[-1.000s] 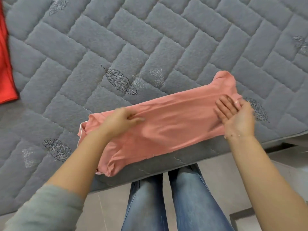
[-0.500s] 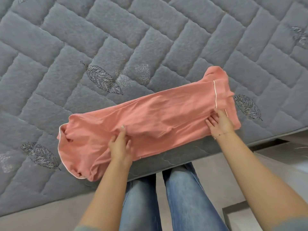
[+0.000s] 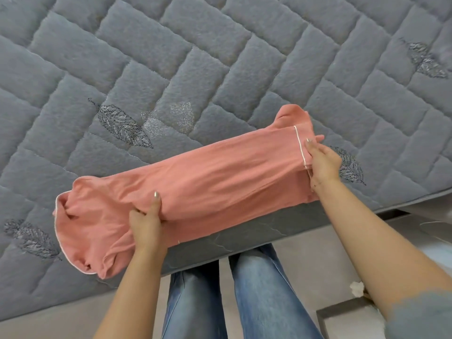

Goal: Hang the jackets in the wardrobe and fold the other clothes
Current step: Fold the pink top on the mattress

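Observation:
A salmon-pink garment [image 3: 220, 174] with thin white piping lies folded into a long strip near the front edge of the grey quilted mattress [image 3: 220, 69]. My left hand [image 3: 146, 221] grips a fold of the cloth left of its middle, thumb on top. My right hand [image 3: 322, 162] pinches the right end beside the white piping line. The left end of the garment bunches open and hangs slightly over the mattress edge.
My legs in blue jeans [image 3: 242, 297] stand against the mattress edge on a grey floor [image 3: 305, 260]. A grey box-like object [image 3: 352, 321] sits at the lower right by my right arm. Embroidered leaf patterns [image 3: 122, 126] mark the mattress.
The lower long edge of the garment has been folded up, making the strip narrower. My left hand moved from the middle top down to the near edge, and my right hand shifted up onto the piping.

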